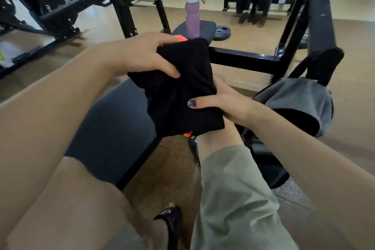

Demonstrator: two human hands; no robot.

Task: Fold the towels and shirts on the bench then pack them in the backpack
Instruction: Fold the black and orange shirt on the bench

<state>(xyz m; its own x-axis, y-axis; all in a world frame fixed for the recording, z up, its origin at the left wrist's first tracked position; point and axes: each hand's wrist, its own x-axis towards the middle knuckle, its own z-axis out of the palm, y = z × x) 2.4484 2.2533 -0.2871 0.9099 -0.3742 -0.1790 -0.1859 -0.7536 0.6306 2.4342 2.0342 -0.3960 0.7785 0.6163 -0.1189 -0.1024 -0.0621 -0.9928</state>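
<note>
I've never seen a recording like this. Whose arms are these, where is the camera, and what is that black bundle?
There is no machine here: the single picture comes from a camera worn on a person's head, looking down at their own arms. The left hand and the right hand both grip a folded black garment with an orange bit showing at its edges, held above the padded gym bench. A purple water bottle stands further along the bench. To the right a grey backpack hangs open, apparently where the bundle goes next.
</note>
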